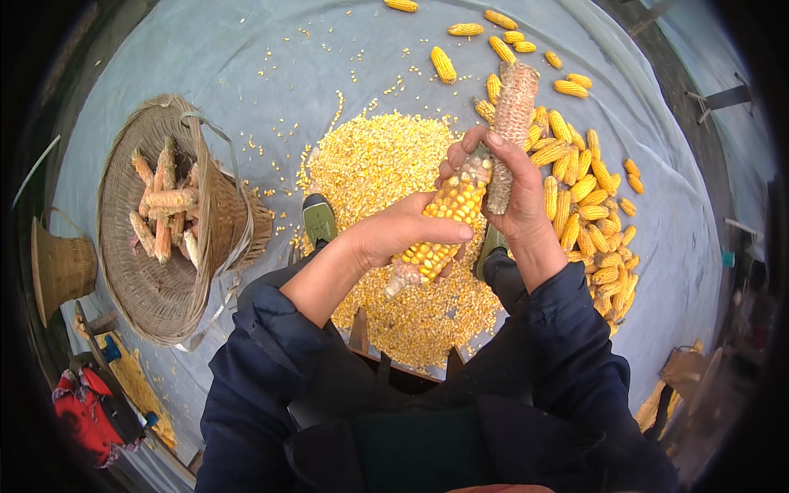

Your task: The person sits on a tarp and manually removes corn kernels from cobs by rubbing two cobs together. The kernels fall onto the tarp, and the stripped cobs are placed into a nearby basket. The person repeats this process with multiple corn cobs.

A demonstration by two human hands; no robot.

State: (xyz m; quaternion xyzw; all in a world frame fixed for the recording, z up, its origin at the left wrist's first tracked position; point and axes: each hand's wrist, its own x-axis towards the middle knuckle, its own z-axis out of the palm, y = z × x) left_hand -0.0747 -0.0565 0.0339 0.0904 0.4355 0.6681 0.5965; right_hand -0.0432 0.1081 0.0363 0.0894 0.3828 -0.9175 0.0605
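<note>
A partly kernelled yellow corn cob (453,212) slants across the middle, and my left hand (400,231) is closed around its lower part. My right hand (521,185) grips a bare reddish corncob (518,101) lying against the palm, its fingers curling near the upper tip of the yellow cob. The two cobs are side by side at that end; how firmly they touch is hidden by the fingers. Beneath both hands spreads a heap of loose corn kernels (376,154). Right of the hands is a pile of full corn ears (582,185).
A tilted wicker basket (117,185) with several stripped cobs (169,200) stands at left on the grey sheet (246,80). Beyond it is a smaller basket (68,265). More ears (444,65) lie scattered at the top. My green shoe (319,219) touches the kernel heap.
</note>
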